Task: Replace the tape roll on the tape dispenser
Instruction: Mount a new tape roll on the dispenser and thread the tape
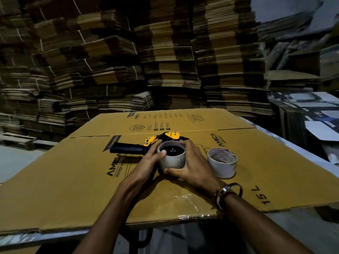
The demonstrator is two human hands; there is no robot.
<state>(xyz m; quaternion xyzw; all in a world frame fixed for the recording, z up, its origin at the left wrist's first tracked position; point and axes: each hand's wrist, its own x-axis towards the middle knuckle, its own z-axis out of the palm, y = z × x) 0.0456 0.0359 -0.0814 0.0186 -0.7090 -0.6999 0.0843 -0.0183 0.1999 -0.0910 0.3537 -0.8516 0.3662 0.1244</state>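
tape roll [171,158] sits upright on the tape dispenser [146,145], hollow core facing up, on flattened cardboard [73,171]. from the head view, left hand [149,161] and right hand [190,163] curl around its opposite sides, equally near. a second roll [222,163] stands just right.

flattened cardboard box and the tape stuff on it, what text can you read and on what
"AMICA": flattened box, printed three times
"storage w...": box, rest hidden by left hand
"Crompton": dark band on box
"15" and "7": handwritten, box's right edge
Loose tape roll core print: too blurred
Tape dispenser label: too small
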